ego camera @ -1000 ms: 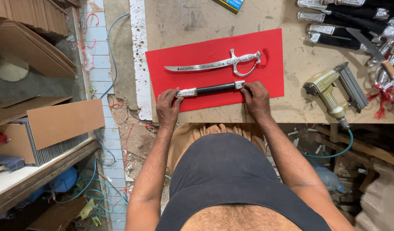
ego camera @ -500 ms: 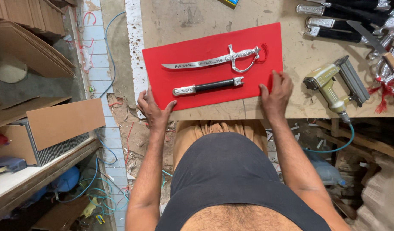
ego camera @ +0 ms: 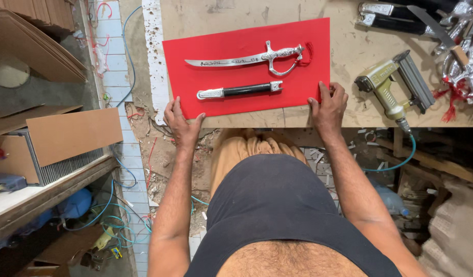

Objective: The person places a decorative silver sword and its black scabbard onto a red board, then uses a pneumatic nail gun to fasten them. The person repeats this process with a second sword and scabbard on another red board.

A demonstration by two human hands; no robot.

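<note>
Broad wooden tabletop (ego camera: 359, 107), pitted and dusty, carrying everything. Across it a red sheet (ego camera: 303, 77), long side running from one grip to the other, near edge just ahead of both.

Left hand (ego camera: 182, 125) at the sheet's near left corner: grip spread wide, fingers flat, clasping nothing, fingertips only touching the sheet's edge. Right hand (ego camera: 329, 105) at the near right corner: grip likewise open, fingertips pressed down on the red surface, nothing enclosed.

By the look of it, squaring or steadying the sheet on the tabletop, with the two pieces lying loose on top. Any shift from here calls for both grips moving together and kept low and flat, since neither piece is fastened and either could slide or roll.

Between the two grips and farther out, a curved silver sword (ego camera: 236, 61): long axis nearly parallel to the sheet's long edge, tip toward the left grip, ornate hilt with a red tassel toward the right grip. Nearer both grips, a black scabbard (ego camera: 240, 91) with silver ends: same axis, capped tip toward the left grip, mouth toward the right. Sword and scabbard apart, not touching.

Beyond the right grip, off the sheet, a nail gun (ego camera: 390, 84) with a green hose.
</note>
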